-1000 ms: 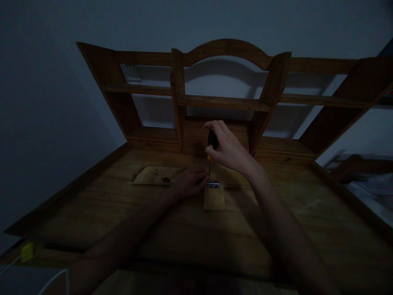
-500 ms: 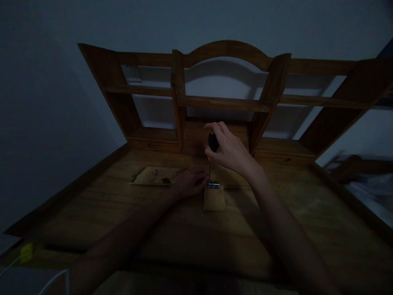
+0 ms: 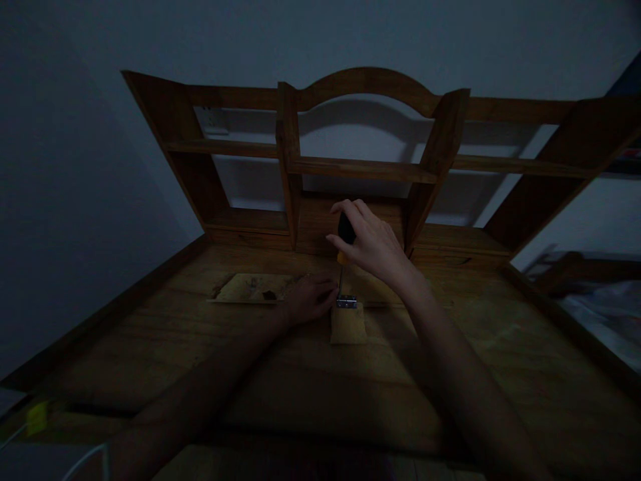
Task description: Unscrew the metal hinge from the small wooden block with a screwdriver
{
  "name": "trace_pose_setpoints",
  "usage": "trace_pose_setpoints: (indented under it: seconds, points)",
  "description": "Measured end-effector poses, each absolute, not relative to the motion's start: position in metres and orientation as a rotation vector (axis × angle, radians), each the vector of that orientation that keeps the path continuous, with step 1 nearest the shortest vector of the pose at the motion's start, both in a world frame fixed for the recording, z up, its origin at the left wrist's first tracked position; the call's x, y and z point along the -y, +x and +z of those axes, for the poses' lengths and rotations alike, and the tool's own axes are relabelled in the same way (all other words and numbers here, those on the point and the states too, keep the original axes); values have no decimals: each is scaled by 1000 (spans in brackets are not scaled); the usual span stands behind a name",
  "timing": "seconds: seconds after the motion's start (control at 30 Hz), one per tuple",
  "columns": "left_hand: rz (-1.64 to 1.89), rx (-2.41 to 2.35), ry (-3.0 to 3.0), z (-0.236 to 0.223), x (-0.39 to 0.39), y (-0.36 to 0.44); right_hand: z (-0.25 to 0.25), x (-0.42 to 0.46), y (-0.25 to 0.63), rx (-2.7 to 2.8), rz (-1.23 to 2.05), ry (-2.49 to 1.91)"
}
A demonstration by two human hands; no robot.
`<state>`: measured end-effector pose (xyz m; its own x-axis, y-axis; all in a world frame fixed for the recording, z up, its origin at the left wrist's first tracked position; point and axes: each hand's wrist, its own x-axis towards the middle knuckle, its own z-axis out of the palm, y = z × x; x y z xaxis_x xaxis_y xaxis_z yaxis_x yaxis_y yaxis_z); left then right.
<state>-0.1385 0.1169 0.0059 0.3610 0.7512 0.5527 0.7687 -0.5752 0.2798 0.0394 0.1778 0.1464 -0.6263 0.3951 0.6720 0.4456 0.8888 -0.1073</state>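
My right hand [image 3: 374, 242] is closed round the black and yellow handle of a screwdriver [image 3: 345, 230], held nearly upright. Its shaft runs down to the left end of a small shiny metal hinge [image 3: 347, 302]. A pale, squarish piece of wood [image 3: 349, 326] lies just in front of the hinge, on the desk top. Low beside the screwdriver's tip rests my left hand [image 3: 309, 300], its thumb and fingertips drawn together at the hinge's left end. Whatever those fingertips hold is too dark and small to make out.
The wooden desk [image 3: 475, 321] carries a shelf unit [image 3: 363, 168] along its back, against the wall. A pale damaged patch [image 3: 248, 287] with a dark spot lies left of my left hand. At the lower left are a yellow tag [image 3: 37, 418] and a white cable [image 3: 104, 461].
My right thumb and fingers have shifted a little on the screwdriver handle, the thumb moving up and left. My left hand stays by the hinge. The whole view has drifted slightly.
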Motion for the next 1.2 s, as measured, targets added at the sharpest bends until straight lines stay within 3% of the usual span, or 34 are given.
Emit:
trace_pose_setpoints:
  seconds: [0.23,0.43,0.67,0.9,1.2]
  points:
    - [-1058,1391,-2533,4,-118,-138,148,-173,37,2322,47,-505]
    - [-1008,1441,-2539,3,-118,-139,147,-176,37,2287,-120,-623]
    - [-1046,1410,-2574,3,-118,-140,150,-171,38,2294,46,-511]
    - [-1033,1429,-2545,6,-117,-137,146,-178,37,2268,-160,-595]
    - [-1047,1432,-2556,2,-118,-139,148,-172,39,2355,2,-546]
